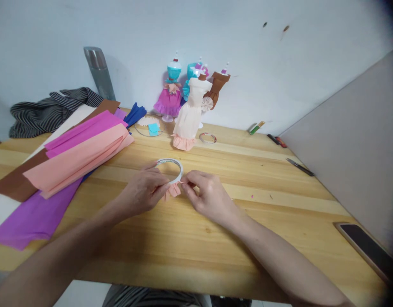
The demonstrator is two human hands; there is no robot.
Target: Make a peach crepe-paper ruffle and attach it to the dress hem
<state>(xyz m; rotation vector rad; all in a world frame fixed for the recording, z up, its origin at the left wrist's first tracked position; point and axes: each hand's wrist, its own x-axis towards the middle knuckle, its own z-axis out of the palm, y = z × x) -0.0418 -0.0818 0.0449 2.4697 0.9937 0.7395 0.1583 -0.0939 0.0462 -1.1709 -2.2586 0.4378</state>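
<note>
Nearest to us: both forearms come in from the bottom edge over the wooden surface [190, 251]. A dark phone [365, 246] lies flat near the right edge, well apart from the hands.

The left hand [142, 192] and right hand [209, 197] meet mid-surface. Both are narrow, fingertips pinched on a small pleated peach paper piece [172, 190] between them. It sits just off the surface, right below a white tape roll [180, 169]. The left fingers touch the roll's near rim; we can't tell if the roll is lifted or resting.

Left of the hands, crepe sheets are fanned out and overlapping:
- purple sheet [32, 218], nearest
- peach sheet [78, 161] on top
- magenta sheet [84, 130] behind it
- brown sheet [13, 184] underneath

On the right side there's a thin dark blade tool [300, 167], and a grey board [346, 140] stands along the edge.

Further back:
- a smaller tape ring [208, 137] lying flat
- a mannequin in a pale peach dress [190, 114], upright just beside the ring
- a clear round dish [142, 129] holding teal scraps
- a folded blue sheet [135, 114]
- a glue stick [257, 127] near the wall

At the wall:
- three more dressed mannequins: pink [169, 101], teal [190, 72], brown [217, 87]
- a striped cloth [52, 111], far left
- a steel flask [99, 72] behind the cloth
</note>
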